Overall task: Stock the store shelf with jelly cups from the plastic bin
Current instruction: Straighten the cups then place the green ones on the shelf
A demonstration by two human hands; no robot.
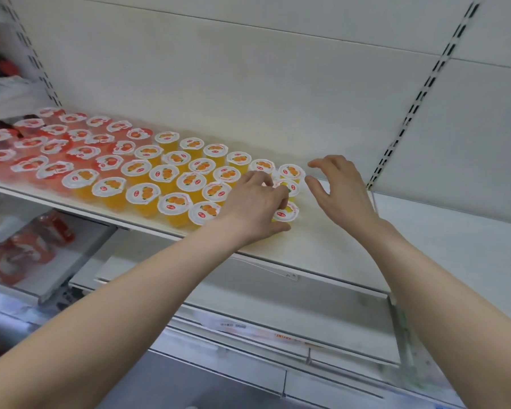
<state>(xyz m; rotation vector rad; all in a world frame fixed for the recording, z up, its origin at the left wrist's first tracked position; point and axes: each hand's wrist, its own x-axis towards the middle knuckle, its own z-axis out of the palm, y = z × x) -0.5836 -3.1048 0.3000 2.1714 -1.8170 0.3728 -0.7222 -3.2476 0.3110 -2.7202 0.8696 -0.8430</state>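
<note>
The orange jelly cups [164,173] stand in close rows along the shelf [337,249], touching rim to rim, with the red jelly cups [53,146] filling the stretch to their left. At the right end of the orange block is the end cup [293,188]. There the left hand [254,206] has its grip curled down, fingertips on the near side of the lid and thumb low by the front cup [286,213]. We judge it a light pinch that seats the cup, not a firm hold. The right hand [341,187] hovers just beside the block's right end, its grip half spread, fingers arched and holding nothing. The plastic bin is not in view.

Every cup we can see is upright, its foil lid facing up and its long axis vertical. The lid end looks wider than the base, so we would expect them to be top-heavy.

The risk we see is a knock-on one. The cups are packed so tightly that a sideways drag as the left fingers come off could tilt the end cup into its neighbours. The heel of that hand lies over the front cups and could shove one toward the shelf's front edge. The right hand, closing in from the bare side, could do the same if it comes in low rather than from above.
</note>
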